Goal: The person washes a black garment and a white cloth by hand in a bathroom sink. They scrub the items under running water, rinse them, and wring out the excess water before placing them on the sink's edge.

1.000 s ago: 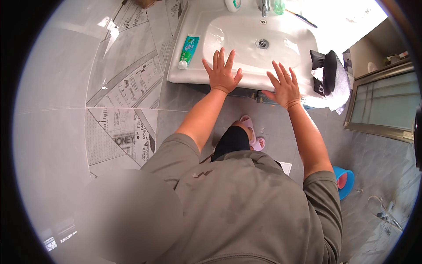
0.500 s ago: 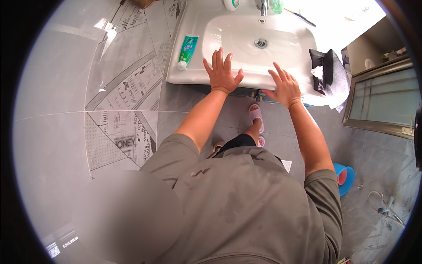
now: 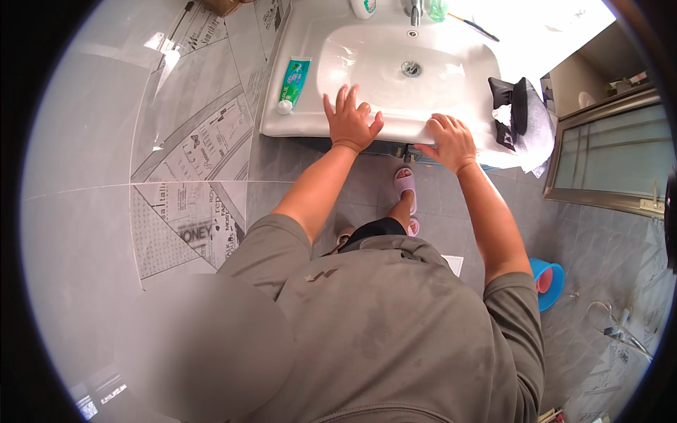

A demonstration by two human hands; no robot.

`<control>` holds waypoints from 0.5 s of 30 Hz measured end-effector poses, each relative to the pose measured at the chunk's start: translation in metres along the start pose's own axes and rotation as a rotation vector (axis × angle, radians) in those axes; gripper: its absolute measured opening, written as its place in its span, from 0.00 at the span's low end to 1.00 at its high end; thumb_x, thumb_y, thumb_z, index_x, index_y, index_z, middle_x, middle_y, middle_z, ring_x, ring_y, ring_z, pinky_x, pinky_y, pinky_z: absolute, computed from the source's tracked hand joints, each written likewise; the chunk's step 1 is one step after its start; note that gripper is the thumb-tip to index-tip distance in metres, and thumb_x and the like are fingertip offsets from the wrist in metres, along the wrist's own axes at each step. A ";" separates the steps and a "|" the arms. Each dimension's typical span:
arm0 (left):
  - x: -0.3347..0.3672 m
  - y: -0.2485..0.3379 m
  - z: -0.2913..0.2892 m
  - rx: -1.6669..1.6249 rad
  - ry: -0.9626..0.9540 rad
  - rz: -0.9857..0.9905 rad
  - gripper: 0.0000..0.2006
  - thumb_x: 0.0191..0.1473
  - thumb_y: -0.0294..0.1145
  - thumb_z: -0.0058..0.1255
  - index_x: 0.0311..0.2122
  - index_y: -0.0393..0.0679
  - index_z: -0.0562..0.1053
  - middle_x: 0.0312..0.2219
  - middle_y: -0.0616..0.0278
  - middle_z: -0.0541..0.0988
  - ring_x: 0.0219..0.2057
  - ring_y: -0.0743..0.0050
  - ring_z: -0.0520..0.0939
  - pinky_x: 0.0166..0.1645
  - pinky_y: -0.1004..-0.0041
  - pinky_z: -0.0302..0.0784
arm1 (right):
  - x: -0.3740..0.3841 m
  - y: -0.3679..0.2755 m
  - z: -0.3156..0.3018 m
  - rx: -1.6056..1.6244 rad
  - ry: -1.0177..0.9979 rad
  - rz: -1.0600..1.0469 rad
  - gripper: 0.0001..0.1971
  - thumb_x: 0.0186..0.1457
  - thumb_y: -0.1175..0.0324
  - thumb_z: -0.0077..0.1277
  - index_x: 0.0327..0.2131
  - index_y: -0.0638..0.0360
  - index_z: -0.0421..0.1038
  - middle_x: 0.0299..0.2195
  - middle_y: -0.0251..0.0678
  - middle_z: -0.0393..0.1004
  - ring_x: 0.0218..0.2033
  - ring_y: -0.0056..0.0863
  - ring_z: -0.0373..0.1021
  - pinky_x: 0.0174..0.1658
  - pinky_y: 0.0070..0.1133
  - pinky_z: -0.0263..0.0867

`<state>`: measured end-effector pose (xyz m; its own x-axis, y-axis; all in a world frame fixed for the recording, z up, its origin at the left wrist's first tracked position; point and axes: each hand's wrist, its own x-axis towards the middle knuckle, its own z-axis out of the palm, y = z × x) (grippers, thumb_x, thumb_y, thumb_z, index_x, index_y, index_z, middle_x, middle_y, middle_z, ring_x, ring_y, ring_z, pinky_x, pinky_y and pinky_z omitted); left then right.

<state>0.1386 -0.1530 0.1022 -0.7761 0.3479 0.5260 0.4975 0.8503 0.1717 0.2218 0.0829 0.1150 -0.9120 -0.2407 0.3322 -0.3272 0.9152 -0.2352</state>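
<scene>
My left hand (image 3: 350,127) is over the front edge of the white sink (image 3: 275,120). Its fingers are apart, some bent, and it holds nothing. A green tube with a white cap, like toothpaste (image 3: 293,83), lies on the sink's left ledge, just beyond that hand. My right hand (image 3: 452,143) is at the front rim on the right, fingers bent over the edge and thumb stretched to the left. Nothing shows in it, and I cannot tell whether it presses on the rim. The basin holds the drain (image 3: 411,69).
A faucet (image 3: 415,13), a white bottle (image 3: 364,7), a green bottle (image 3: 438,9) and a dark-tipped stick (image 3: 482,29) are at the back. Grey and black cloth-like bundle (image 3: 530,116) lies at the right corner. A cabinet door (image 3: 606,155) stands right; a blue bucket (image 3: 556,287) is on the floor.
The fingers of my right hand have bent down at the rim, where they were stretched out before. Some fingers of my left hand have curled. The whole view has shifted slightly.
</scene>
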 end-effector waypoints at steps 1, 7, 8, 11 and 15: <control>-0.001 -0.004 0.004 -0.019 -0.031 0.005 0.16 0.46 0.49 0.49 0.25 0.47 0.74 0.53 0.57 0.68 0.59 0.56 0.61 0.63 0.44 0.40 | 0.000 0.000 0.000 0.002 0.007 0.000 0.25 0.42 0.47 0.58 0.35 0.56 0.68 0.42 0.35 0.71 0.46 0.35 0.68 0.48 0.30 0.63; -0.001 -0.004 0.007 -0.022 -0.004 0.027 0.18 0.47 0.49 0.48 0.15 0.47 0.73 0.47 0.61 0.75 0.57 0.59 0.64 0.63 0.48 0.42 | -0.002 0.001 0.002 -0.019 -0.012 0.013 0.25 0.42 0.46 0.58 0.34 0.57 0.68 0.43 0.36 0.71 0.47 0.35 0.68 0.49 0.30 0.63; 0.000 -0.003 0.006 -0.021 -0.007 0.026 0.18 0.47 0.49 0.48 0.16 0.47 0.73 0.48 0.61 0.75 0.57 0.59 0.64 0.63 0.48 0.42 | -0.002 0.003 0.004 -0.021 -0.021 0.013 0.25 0.42 0.46 0.58 0.34 0.57 0.68 0.44 0.36 0.70 0.47 0.35 0.68 0.49 0.30 0.63; 0.000 -0.002 0.004 -0.017 -0.033 0.013 0.18 0.47 0.50 0.48 0.17 0.47 0.73 0.48 0.61 0.74 0.57 0.59 0.64 0.63 0.47 0.41 | -0.001 0.000 0.002 -0.070 0.061 -0.024 0.27 0.41 0.44 0.58 0.39 0.55 0.68 0.46 0.38 0.70 0.49 0.35 0.67 0.52 0.31 0.61; 0.000 -0.002 0.004 0.024 0.047 0.025 0.17 0.47 0.50 0.48 0.19 0.47 0.75 0.49 0.61 0.74 0.57 0.59 0.64 0.63 0.46 0.40 | 0.004 -0.010 -0.015 -0.234 0.232 -0.066 0.33 0.40 0.42 0.57 0.48 0.51 0.66 0.48 0.38 0.68 0.50 0.35 0.65 0.55 0.32 0.57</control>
<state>0.1359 -0.1529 0.0983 -0.7442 0.3501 0.5688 0.5062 0.8513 0.1383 0.2253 0.0780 0.1317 -0.8017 -0.2462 0.5447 -0.2933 0.9560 0.0005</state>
